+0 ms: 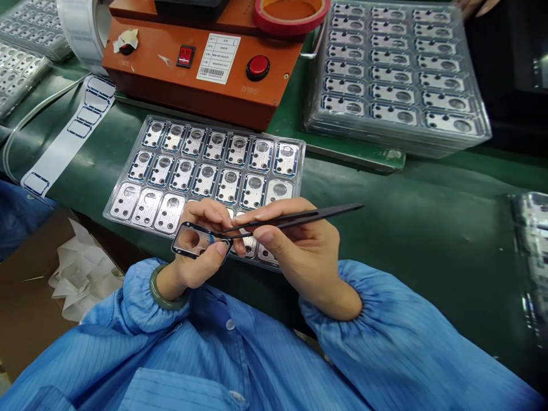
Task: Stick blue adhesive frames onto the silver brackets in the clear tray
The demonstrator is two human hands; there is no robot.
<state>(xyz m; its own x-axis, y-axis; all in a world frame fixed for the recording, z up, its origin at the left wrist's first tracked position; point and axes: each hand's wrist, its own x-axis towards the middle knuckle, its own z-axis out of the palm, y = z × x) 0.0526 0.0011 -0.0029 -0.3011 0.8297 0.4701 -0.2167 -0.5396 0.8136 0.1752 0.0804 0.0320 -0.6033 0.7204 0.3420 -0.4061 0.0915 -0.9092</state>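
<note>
My left hand (201,257) grips a small rectangular metal plate (188,238) with a round hole and a dark blue rim, thumb on its face. Black tweezers (299,219) sit between the thumb and fingers of my right hand (306,245). Their tips reach the right part of the plate, close to my left thumb; whether they pinch anything there I cannot make out. Under both hands lies a clear plastic tray (112,205) filled with rows of similar plates. Those in the two far rows mostly carry blue rims, while several at the near left look plain silver.
Behind the tray stands an orange machine (171,80) with red tape (291,25) on top. A strip of blue frame stickers (64,151) runs down from a roll (79,34). Stacked trays (398,128) rise at the back right. Crumpled white paper (81,274) fills a carton lower left.
</note>
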